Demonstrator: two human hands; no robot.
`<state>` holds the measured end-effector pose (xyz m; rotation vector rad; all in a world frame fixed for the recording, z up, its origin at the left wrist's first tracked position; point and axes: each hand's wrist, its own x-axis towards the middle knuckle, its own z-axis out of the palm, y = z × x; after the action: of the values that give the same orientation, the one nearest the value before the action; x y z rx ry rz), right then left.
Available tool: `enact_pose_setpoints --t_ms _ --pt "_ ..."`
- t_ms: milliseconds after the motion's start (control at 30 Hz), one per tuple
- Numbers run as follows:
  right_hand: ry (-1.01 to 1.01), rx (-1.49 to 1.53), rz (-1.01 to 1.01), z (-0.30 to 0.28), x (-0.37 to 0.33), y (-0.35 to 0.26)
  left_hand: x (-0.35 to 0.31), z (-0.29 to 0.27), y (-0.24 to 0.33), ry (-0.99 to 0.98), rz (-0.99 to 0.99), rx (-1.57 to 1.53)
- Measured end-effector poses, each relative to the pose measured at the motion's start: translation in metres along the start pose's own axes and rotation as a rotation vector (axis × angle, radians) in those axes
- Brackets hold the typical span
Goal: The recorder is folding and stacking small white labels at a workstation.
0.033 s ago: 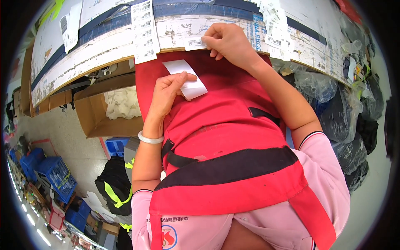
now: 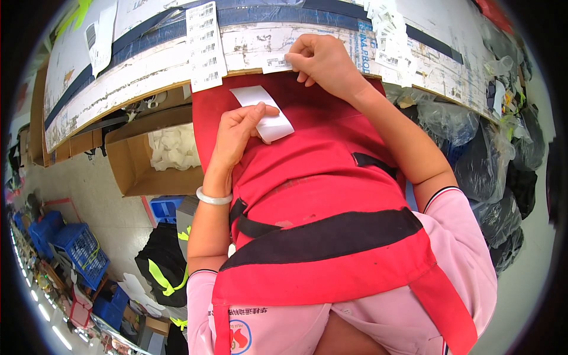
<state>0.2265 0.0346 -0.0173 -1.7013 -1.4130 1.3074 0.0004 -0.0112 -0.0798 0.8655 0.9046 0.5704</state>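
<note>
My left hand (image 2: 241,131), with a white bangle at the wrist, pinches a white strip of label paper (image 2: 255,96) between thumb and fingers, over my red apron (image 2: 319,160). The strip curls slightly and its visible face is mostly blank. My right hand (image 2: 325,64) is closed at the table edge, thumb and forefinger together on the right end of a small printed label (image 2: 274,63). That label lies along the edge of the worn white table (image 2: 251,47). Left of it, a long sheet of printed labels (image 2: 205,47) hangs over the edge.
A heap of label strips (image 2: 393,44) lies on the table to the right. Below the table at left stands an open cardboard box (image 2: 133,168) with whitish material inside. Blue crates (image 2: 83,251) and a black bundle with yellow-green straps (image 2: 160,263) are lower left; plastic-wrapped bags (image 2: 482,160) crowd the right.
</note>
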Motion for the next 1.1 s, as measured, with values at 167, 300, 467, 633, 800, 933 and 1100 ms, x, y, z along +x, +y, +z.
enact_pose_setpoints --t_ms 167,300,467,633,800,933,1100 --pt "-0.037 0.056 -0.021 -0.008 0.003 0.004 -0.001 0.005 0.003 -0.002 0.014 -0.075" --pt "-0.037 0.385 0.098 -0.025 0.006 0.013 0.000 0.005 0.004 -0.002 0.015 -0.099" --pt "-0.056 0.581 0.159 -0.044 -0.001 0.021 0.004 0.008 0.004 -0.010 -0.005 -0.121" --pt "0.223 0.405 0.070 -0.100 -0.043 0.014 -0.003 0.007 0.002 0.064 0.009 -0.062" --pt "0.522 -0.020 0.042 -0.157 -0.076 0.057 0.000 0.004 0.002 0.017 0.010 -0.128" --pt "0.574 -0.176 0.161 -0.155 -0.069 0.093 0.005 0.008 0.005 -0.013 0.009 -0.122" --pt "0.588 -0.259 0.112 -0.157 -0.062 0.105 -0.002 0.008 0.006 0.043 0.021 -0.091"
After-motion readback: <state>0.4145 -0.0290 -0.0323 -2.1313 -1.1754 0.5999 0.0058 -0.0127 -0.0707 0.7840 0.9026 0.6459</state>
